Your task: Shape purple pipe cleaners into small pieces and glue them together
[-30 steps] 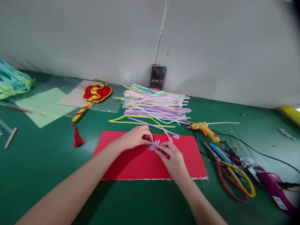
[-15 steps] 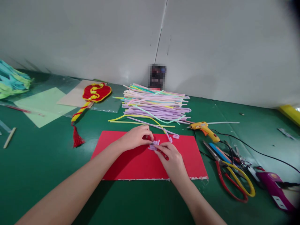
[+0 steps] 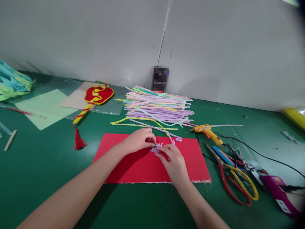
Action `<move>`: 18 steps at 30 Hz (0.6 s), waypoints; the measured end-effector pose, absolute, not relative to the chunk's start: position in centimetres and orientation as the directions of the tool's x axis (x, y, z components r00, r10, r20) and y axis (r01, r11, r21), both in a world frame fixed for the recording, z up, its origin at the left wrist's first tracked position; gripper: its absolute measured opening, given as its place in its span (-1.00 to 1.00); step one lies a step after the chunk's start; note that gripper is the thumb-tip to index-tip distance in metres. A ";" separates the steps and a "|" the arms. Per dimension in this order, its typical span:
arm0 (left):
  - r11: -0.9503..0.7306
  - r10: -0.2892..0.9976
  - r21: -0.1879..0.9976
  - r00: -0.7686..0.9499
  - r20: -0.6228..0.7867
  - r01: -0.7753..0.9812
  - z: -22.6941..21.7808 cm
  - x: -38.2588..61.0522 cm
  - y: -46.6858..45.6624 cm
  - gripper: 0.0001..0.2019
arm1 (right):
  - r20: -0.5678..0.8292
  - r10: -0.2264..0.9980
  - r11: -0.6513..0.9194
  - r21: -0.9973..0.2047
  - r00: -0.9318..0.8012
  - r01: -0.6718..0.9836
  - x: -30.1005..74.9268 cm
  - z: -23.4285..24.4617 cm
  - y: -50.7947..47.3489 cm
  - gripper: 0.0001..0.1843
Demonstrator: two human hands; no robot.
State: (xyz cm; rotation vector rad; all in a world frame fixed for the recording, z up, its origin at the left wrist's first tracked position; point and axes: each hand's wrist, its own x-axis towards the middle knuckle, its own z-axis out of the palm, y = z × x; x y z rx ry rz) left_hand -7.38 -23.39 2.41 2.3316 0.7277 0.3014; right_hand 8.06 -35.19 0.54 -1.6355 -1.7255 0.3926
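Both my hands meet over a red sheet [image 3: 133, 165] lying on the green table. My left hand [image 3: 139, 140] has its fingers curled and pinches a small folded bundle of purple pipe cleaner [image 3: 157, 147]. From the right, my right hand [image 3: 173, 160] pinches the same bundle with its fingertips closed. A loose purple pipe cleaner with a hooked end [image 3: 176, 138] lies just beyond the bundle. Behind it sits a big pile of pastel pipe cleaners [image 3: 159, 105].
A yellow glue gun [image 3: 207, 131] with a black cord lies right of the sheet. Scissors with red and yellow handles [image 3: 235, 184] and a purple tool [image 3: 276, 190] are further right. A red and yellow tasselled ornament [image 3: 95, 97], pale sheets and a wooden stick [image 3: 10, 140] lie left.
My hands have barely shifted; the fingers keep working the purple bundle in the same spot.
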 end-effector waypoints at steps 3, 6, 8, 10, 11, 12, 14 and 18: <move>-0.629 0.570 0.658 0.821 0.028 0.414 2.3 -7.4 -23.3 -0.83 | 0.300 0.950 0.142 -0.660 0.086 0.737 8.1 0.5 -35.2 -0.79; -0.631 0.567 0.660 0.823 0.032 0.408 2.2 -7.4 -23.3 -0.84 | 0.302 0.950 0.153 -0.676 0.081 0.721 8.2 0.5 -35.2 -0.77; -0.629 0.567 0.661 0.823 0.029 0.410 2.2 -7.4 -23.3 -0.83 | 0.298 0.952 0.161 -0.676 0.067 0.719 8.2 0.5 -35.2 -0.76; -0.623 0.571 0.662 0.821 0.021 0.417 2.3 -7.4 -23.3 -0.83 | 0.300 0.952 0.166 -0.660 0.055 0.733 8.3 0.5 -35.2 -0.76; -0.620 0.574 0.662 0.819 0.016 0.421 2.3 -7.4 -23.3 -0.82 | 0.301 0.952 0.166 -0.646 0.050 0.745 8.3 0.5 -35.3 -0.77; -0.617 0.577 0.662 0.817 0.012 0.426 2.4 -7.3 -23.3 -0.82 | 0.302 0.952 0.165 -0.630 0.043 0.759 8.3 0.6 -35.3 -0.77; -0.616 0.582 0.658 0.813 0.010 0.433 2.5 -7.3 -23.4 -0.81 | 0.299 0.954 0.166 -0.598 0.026 0.784 8.4 0.7 -35.4 -0.77; -0.622 0.586 0.649 0.811 0.015 0.438 2.6 -7.3 -23.5 -0.80 | 0.310 0.951 0.182 -0.572 0.005 0.800 8.5 1.0 -35.4 -0.76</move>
